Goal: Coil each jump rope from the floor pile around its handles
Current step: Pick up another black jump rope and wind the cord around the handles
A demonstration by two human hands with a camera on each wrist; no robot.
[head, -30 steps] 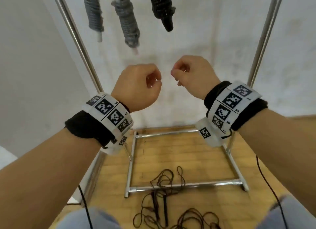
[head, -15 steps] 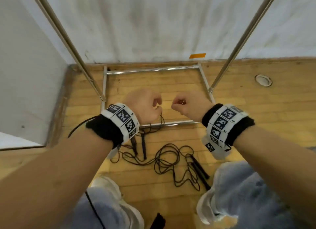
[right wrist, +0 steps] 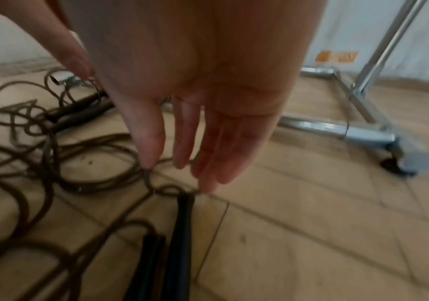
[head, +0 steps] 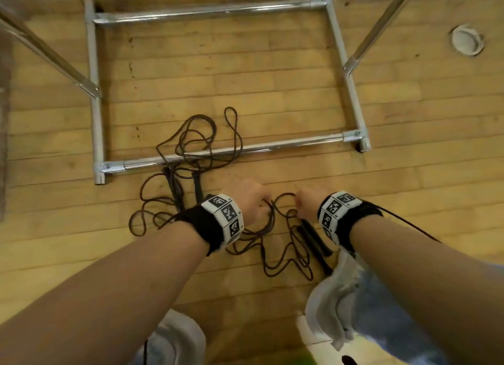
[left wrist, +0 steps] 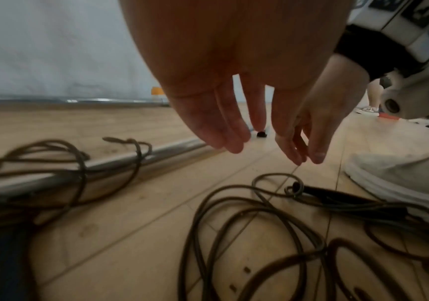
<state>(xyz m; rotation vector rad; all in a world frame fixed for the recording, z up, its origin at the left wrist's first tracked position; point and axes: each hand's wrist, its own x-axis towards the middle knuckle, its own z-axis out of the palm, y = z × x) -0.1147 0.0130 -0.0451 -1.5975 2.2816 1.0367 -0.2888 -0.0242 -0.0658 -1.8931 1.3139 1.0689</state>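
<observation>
Two dark jump ropes lie tangled on the wooden floor. The near rope [head: 286, 255] has black handles [head: 313, 236] lying by my right shoe, also seen as handles [right wrist: 182, 224] in the right wrist view. The far rope [head: 196, 138] drapes over the rack's front bar, with its handles [head: 174, 190] beside it. My left hand [head: 253, 201] hangs over the near rope's loops with straight fingers [left wrist: 231, 142] and holds nothing. My right hand [head: 308, 203] hovers with its fingertips [right wrist: 208, 183] just above the handle's end, also empty.
A chrome rack base [head: 272, 143] frames the floor ahead, with slanted poles rising at both sides. My right shoe [head: 327, 296] stands right beside the near handles, and the left shoe [head: 177, 337] is lower down. A round floor plate [head: 466, 38] sits at far right.
The view has swung down from coiled ropes hanging on the rack to the floor. Both hands have dropped from chest height to just above the rope pile.
</observation>
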